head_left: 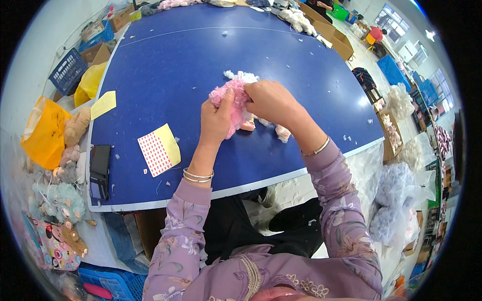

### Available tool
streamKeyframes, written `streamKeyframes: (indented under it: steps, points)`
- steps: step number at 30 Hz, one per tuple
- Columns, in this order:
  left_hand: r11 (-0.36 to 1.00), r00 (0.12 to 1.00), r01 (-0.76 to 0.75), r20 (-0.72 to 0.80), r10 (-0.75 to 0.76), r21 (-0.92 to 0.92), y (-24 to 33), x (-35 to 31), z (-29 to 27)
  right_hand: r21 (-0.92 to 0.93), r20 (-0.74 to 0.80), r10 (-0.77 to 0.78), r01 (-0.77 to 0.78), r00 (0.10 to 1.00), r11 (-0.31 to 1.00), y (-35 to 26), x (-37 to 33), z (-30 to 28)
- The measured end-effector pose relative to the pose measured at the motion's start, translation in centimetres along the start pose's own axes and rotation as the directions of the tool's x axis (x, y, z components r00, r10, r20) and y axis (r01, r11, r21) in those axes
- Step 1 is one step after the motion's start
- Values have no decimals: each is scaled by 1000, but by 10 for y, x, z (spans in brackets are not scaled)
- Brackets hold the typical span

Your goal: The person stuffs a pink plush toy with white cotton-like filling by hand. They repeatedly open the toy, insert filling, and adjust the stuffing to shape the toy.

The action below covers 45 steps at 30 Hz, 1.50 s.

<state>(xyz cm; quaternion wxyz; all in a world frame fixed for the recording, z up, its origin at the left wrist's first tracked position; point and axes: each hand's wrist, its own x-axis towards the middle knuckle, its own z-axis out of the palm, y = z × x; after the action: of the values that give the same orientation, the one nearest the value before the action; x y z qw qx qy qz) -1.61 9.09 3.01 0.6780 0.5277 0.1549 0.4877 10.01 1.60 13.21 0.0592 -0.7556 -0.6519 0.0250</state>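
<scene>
Much of the pink toy (pixel 235 103) is lying hidden under the two hands, so its full shape is hard to make out; only fluffy pink pile is showing between and below them, with a small peach bit poking out beneath. The left hand (pixel 217 119) is closing on the toy's left side, thumb lying up across the pile, and the right hand (pixel 271 102) is covering its right side with fingers curled in, their tips buried in the fur (whether they are pinching fabric or stuffing cannot be told). So the toy is sitting between both grips, pressed from either side, near the middle of the table (pixel 170 65), a little toward its near edge. White stuffing (pixel 242 76) is peeking out just behind the toy, and more tufts are trailing under the right wrist toward the near right edge. A sticker sheet (pixel 158 149) is lying near the near edge, well left of the hands, with a yellow slip (pixel 104 104) by the left edge and a black phone (pixel 100 170) at the near left corner. Plush toys (pixel 64 200) are piling up beyond the left edge, blurred and bent by the lens. Things at the far edge are too small to tell apart.
</scene>
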Motion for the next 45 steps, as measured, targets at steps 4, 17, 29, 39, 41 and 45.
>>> streamKeyframes:
  steps: [4, 17, 29, 39, 41, 45]
  points:
    - [1000, 999, -2, 32, 3, -15, 9, -2, 0, 132, -24, -96, 99, 995, 986, 10, 3, 3]
    - [967, 987, 115, -80, -136, -228, 9, 10, -4, 519, -301, 317, -125, 899, 846, 71, -19, 15]
    - [999, 997, -34, 66, 32, 39, 7, -1, -1, 329, -41, 75, -58, 996, 943, 17, -5, 23]
    - [993, 997, -2, -79, 12, 119, -6, 10, -9, 986, -159, 275, 167, 948, -6, 70, -23, 33]
    - [993, 994, 9, -112, 4, 116, -2, 12, -11, 925, -214, 453, 31, 866, 378, 75, -18, 28]
    - [996, 993, 14, -121, -2, 92, -1, 11, -7, 772, -337, 420, -8, 842, 636, 54, -28, 28]
